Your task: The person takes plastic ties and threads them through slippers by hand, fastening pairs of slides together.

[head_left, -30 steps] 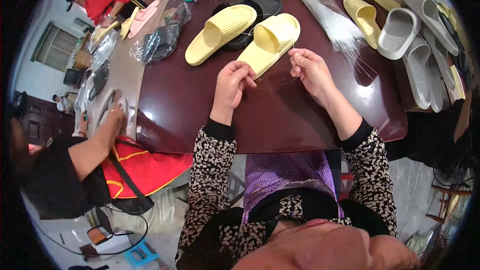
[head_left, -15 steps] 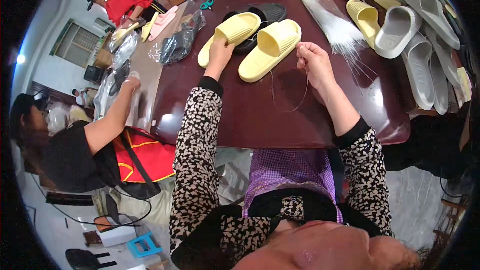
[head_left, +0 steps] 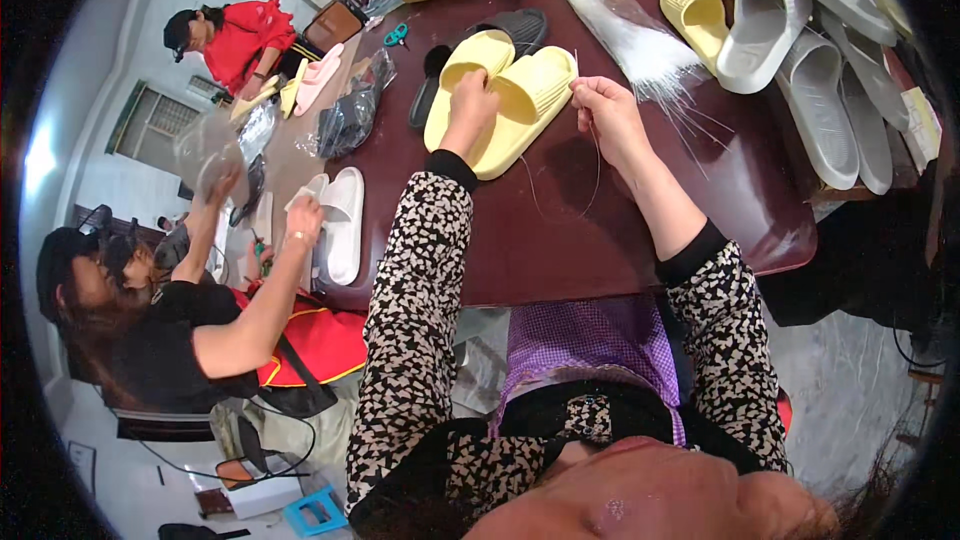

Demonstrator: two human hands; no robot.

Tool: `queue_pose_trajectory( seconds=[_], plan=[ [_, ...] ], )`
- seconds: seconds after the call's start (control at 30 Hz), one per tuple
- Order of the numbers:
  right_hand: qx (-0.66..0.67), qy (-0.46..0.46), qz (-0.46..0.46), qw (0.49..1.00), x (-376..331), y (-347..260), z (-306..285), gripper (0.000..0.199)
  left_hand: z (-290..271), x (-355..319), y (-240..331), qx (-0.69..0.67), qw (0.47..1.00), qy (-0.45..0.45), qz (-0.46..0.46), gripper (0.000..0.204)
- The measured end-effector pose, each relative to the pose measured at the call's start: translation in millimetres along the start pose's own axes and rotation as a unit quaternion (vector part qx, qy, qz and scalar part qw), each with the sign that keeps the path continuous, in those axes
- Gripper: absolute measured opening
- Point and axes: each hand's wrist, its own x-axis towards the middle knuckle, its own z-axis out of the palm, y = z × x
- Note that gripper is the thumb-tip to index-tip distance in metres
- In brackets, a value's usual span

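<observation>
A pair of ribbed yellow slippers lies on the dark red table in front of me, side by side and touching. My left hand [head_left: 470, 112] is closed on the left yellow slipper [head_left: 480, 48] near its strap. Beside the outer strap edge of the right yellow slipper [head_left: 545, 90], my right hand [head_left: 608, 118] pinches a thin clear strand [head_left: 598, 175]. That strand hangs in a loose loop below the hand, toward the slipper's heel side. Fingertips cover the strand's held part. Behind the pair sit dark slippers [head_left: 522, 28], partly hidden by the yellow ones.
A plastic sleeve of thin white strands [head_left: 625, 25] lies at the back right. Grey slippers [head_left: 765, 35] and yellow ones pile up at the right. Green scissors [head_left: 397, 35] and bagged dark slippers [head_left: 350, 115] are at the left, near white slippers [head_left: 345, 220]. Co-workers sit left and opposite.
My left hand has brought the left yellow slipper rightward against the right one. My right hand keeps its pinch. At the left, a co-worker has lifted a clear bag, and white slippers now show.
</observation>
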Motion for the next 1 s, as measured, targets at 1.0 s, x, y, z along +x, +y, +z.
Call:
queue_pose_trajectory(
  seconds=[1.0],
  plan=[
    [0.026, -0.104, -0.083, 0.991, -13, -10, 25, 0.012, -76, -81, 140, -0.528, 0.796, -0.118, -0.272, 0.022]
  ],
)
